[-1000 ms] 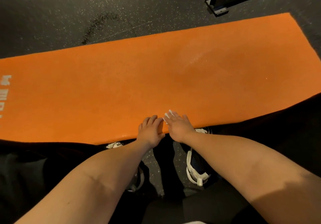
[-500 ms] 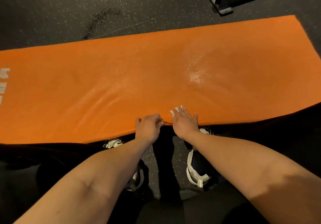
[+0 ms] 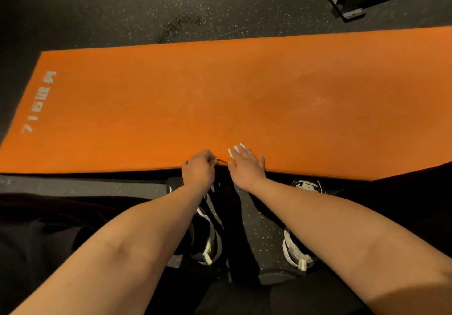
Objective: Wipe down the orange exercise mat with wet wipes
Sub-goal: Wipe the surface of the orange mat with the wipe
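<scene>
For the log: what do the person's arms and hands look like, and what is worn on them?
Bare from the elbows down: no sleeves, watch or bands show. The right hand has long white nails; on the left hand the nails are hidden.

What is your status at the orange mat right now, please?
Left hand pinches near edge of orange mat. Right hand flat on mat beside it, fingers straight. No wet wipe in view. Black equipment base sits off the mat.

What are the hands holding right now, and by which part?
Left hand pinches the mat at its near long edge; right hand rests flat on that edge beside it, gripping nothing.
</scene>
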A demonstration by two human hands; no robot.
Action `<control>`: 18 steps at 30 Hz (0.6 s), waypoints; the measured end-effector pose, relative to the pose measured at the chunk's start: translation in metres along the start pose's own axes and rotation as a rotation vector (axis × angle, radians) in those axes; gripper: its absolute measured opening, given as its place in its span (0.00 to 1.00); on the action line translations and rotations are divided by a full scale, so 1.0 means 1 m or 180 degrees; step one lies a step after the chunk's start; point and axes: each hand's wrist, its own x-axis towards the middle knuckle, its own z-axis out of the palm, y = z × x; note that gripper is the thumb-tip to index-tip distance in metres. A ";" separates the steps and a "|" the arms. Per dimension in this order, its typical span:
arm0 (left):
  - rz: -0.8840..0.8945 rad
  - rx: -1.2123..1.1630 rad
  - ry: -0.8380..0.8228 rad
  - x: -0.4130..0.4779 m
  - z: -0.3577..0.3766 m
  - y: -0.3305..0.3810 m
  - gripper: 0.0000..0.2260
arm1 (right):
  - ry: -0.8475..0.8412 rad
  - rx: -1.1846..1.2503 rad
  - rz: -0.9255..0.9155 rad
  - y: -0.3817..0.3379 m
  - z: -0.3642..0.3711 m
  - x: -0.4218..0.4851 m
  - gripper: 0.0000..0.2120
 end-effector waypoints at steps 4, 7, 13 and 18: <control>0.0003 0.0183 -0.0084 0.000 0.012 -0.005 0.04 | -0.0179 0.0007 0.0000 -0.004 0.003 0.001 0.25; 0.0260 0.0074 -0.0260 0.001 0.027 -0.008 0.05 | -0.0151 0.0145 -0.0172 0.010 -0.001 -0.002 0.25; 0.0759 -0.0204 -0.0714 0.000 0.050 0.013 0.22 | 0.0552 0.0049 0.0255 0.055 -0.006 -0.007 0.24; 0.0694 0.0239 -0.0838 0.002 0.058 0.023 0.23 | 0.0523 -0.0294 0.0569 0.070 -0.015 -0.007 0.24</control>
